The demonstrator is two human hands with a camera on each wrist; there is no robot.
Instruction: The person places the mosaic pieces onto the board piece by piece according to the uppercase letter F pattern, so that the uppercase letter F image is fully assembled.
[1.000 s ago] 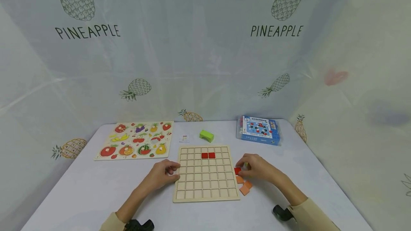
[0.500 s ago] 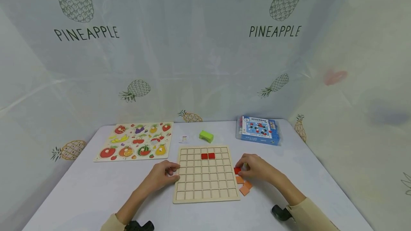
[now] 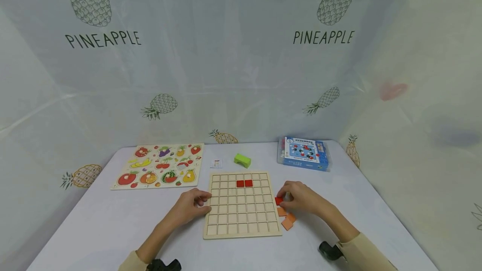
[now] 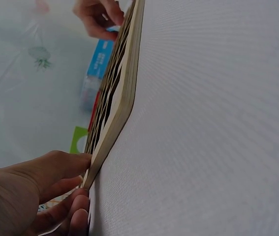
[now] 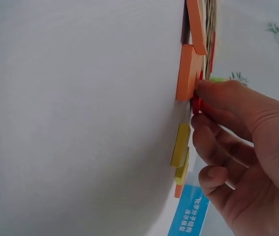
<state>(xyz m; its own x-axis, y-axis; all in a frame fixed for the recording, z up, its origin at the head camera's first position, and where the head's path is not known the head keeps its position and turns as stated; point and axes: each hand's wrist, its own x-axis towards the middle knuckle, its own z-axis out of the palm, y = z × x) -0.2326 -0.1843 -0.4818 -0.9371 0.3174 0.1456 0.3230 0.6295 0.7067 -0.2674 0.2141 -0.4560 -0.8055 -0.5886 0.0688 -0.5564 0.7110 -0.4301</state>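
A square wooden grid board [image 3: 241,217] lies on the table, with two red tiles [image 3: 244,183] side by side in its second row from the far edge. My left hand [image 3: 190,205] holds the board's left edge; its thumb and fingertips meet the edge in the left wrist view. Beside the right edge, my right hand [image 3: 301,198] pinches a red tile [image 3: 278,201] between thumb and fingers. Close below it lie orange tiles [image 3: 287,224]. In the right wrist view, yellow tiles [image 5: 181,145] stand out past the orange ones; the head view mostly hides them behind the hand.
A fruit puzzle board [image 3: 160,166] lies at the back left. Beyond the grid board are a small printed card [image 3: 216,163] and a green arch block [image 3: 242,160]. A blue box [image 3: 305,154] stands at the back right, before a pineapple-print curtain [image 3: 241,74].
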